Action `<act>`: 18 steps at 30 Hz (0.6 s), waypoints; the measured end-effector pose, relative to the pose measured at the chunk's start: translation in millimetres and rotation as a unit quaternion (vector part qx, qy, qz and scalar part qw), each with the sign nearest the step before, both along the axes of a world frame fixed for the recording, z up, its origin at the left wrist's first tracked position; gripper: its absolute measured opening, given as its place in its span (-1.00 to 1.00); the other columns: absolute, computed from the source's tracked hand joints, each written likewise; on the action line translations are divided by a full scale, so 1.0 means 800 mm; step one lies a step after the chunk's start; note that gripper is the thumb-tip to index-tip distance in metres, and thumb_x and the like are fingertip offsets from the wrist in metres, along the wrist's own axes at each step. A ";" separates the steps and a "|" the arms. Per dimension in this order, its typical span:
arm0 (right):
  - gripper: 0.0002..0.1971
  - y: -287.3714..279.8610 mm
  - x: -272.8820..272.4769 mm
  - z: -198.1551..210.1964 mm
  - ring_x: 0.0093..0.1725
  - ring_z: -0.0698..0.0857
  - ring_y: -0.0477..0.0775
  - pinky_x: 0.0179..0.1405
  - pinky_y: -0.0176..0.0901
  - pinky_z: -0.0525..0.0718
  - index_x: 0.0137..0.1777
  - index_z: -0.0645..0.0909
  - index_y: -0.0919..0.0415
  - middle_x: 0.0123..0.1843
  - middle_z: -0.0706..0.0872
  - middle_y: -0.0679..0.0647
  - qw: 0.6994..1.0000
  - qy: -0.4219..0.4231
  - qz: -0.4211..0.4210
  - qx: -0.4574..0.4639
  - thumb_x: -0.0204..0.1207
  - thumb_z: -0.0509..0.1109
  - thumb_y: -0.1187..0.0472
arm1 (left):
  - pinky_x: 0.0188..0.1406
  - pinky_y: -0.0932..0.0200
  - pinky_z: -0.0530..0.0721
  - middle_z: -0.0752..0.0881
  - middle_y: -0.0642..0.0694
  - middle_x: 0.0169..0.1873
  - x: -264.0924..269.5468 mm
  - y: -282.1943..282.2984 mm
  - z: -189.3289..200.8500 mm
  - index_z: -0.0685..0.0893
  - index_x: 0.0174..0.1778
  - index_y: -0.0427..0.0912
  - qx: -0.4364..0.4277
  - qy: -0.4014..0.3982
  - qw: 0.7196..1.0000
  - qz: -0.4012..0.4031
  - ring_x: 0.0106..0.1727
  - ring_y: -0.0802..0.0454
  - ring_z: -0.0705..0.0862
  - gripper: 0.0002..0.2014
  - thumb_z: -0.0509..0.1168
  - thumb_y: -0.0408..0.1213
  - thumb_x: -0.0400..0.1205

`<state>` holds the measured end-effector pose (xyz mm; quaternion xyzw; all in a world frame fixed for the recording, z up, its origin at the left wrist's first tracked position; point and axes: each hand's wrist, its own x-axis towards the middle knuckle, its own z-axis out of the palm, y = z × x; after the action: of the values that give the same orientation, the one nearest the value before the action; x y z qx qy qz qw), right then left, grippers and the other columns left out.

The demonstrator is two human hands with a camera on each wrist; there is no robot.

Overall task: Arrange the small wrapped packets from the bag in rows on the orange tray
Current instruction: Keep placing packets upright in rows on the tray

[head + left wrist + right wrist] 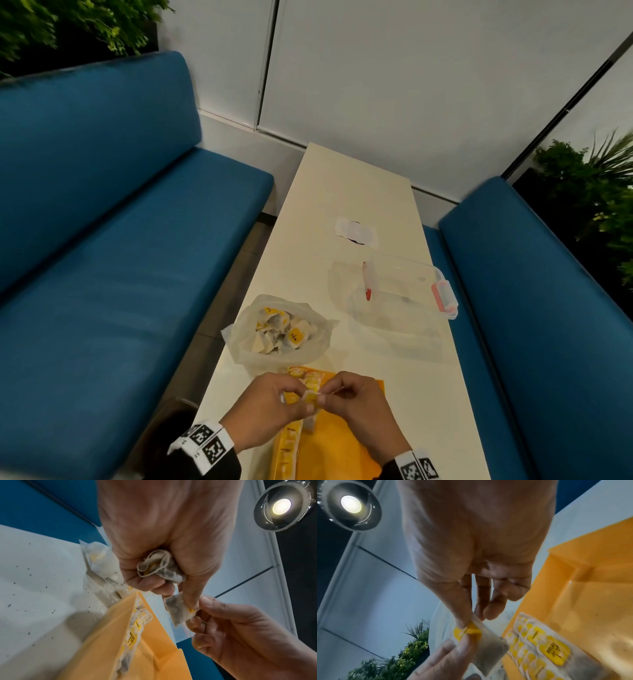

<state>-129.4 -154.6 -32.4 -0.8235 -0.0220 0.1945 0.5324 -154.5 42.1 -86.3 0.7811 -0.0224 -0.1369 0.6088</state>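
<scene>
Both hands meet above the orange tray [346,445] and pinch one small tea packet [311,399] between them. My left hand [301,400] pinches the packet [178,612] with thumb and forefinger. It also grips a crumpled bundle of more packets [161,568] in its palm. My right hand [325,397] pinches the packet's yellow tag [471,631] from the other side. A row of packets [287,445] lies along the tray's left side, and the row [539,649] shows yellow labels. The clear plastic bag [281,329] with several packets sits just beyond the tray.
A clear plastic box [404,291] with pink latches stands at the right of the narrow white table [308,222], a red and white pen [366,281] beside it. A white paper patch [356,231] lies farther back. Blue benches [102,240] flank the table.
</scene>
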 end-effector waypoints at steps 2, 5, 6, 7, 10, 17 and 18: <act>-0.94 0.001 -0.004 -0.003 -0.40 0.61 -0.10 -0.38 -0.30 0.55 -0.18 0.78 0.30 -0.37 0.75 0.08 0.999 0.023 -0.019 0.028 0.42 0.61 0.35 | 0.17 0.04 0.68 0.85 0.17 -0.14 0.001 -0.004 0.001 0.88 -0.16 0.13 0.004 -0.001 1.000 0.006 0.01 0.20 0.76 -0.90 0.56 0.03 0.51; -0.94 0.002 -0.008 -0.011 -0.52 0.53 -0.09 -0.51 -0.26 0.41 -0.14 0.76 0.37 -0.44 0.70 0.09 0.997 0.056 -0.037 0.043 0.47 0.57 0.36 | 0.14 0.03 0.68 0.84 0.15 -0.21 0.002 -0.008 0.000 0.87 -0.22 0.09 0.008 -0.002 1.000 0.003 -0.04 0.17 0.76 -0.90 0.56 0.00 0.52; -0.93 0.002 -0.008 -0.014 -0.52 0.52 -0.06 -0.52 -0.24 0.40 -0.14 0.75 0.39 -0.44 0.70 0.14 0.997 0.057 -0.043 0.043 0.48 0.55 0.36 | 0.13 0.05 0.69 0.84 0.15 -0.22 0.001 -0.009 0.000 0.87 -0.22 0.08 0.011 0.000 1.000 0.003 -0.05 0.18 0.76 -0.90 0.56 -0.01 0.52; -0.92 0.001 -0.008 -0.017 -0.52 0.54 -0.03 -0.53 -0.23 0.41 -0.13 0.74 0.42 -0.44 0.70 0.18 0.996 0.056 -0.049 0.042 0.50 0.54 0.37 | 0.12 0.09 0.69 0.84 0.16 -0.22 0.001 -0.010 0.000 0.88 -0.21 0.07 0.015 0.001 1.000 0.002 -0.06 0.19 0.76 -0.91 0.57 -0.03 0.51; -0.90 -0.007 -0.002 -0.027 -0.45 0.61 0.14 -0.56 -0.19 0.44 -0.08 0.68 0.46 -0.40 0.74 0.33 0.994 0.059 -0.074 0.049 0.54 0.50 0.38 | 0.07 0.26 0.69 0.83 0.25 -0.20 0.000 -0.008 -0.007 0.87 -0.17 0.09 0.039 0.002 0.999 0.022 -0.05 0.29 0.75 -0.92 0.60 -0.05 0.49; -0.93 -0.032 -0.002 -0.063 -0.51 0.61 0.15 -0.61 -0.22 0.46 -0.14 0.64 0.38 -0.42 0.76 0.35 0.991 0.110 -0.079 0.015 0.54 0.48 0.42 | -0.24 0.46 0.55 0.77 0.02 -0.27 -0.010 0.009 -0.034 0.75 -0.08 0.19 0.101 0.046 0.989 0.102 -0.22 0.21 0.72 -0.77 0.64 -0.09 0.44; -0.93 -0.035 -0.003 -0.070 -0.53 0.60 0.14 -0.62 -0.23 0.46 -0.14 0.63 0.38 -0.41 0.76 0.35 0.990 0.121 -0.077 0.006 0.54 0.48 0.43 | -0.24 0.46 0.55 0.76 0.01 -0.27 -0.012 0.010 -0.036 0.73 -0.03 0.22 0.099 0.051 0.989 0.099 -0.22 0.20 0.71 -0.71 0.65 -0.10 0.44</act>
<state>-131.8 -182.5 -88.5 -0.7900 0.1045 0.2511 0.5496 -164.3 49.8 -115.5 0.8278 0.1002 -0.1173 0.5394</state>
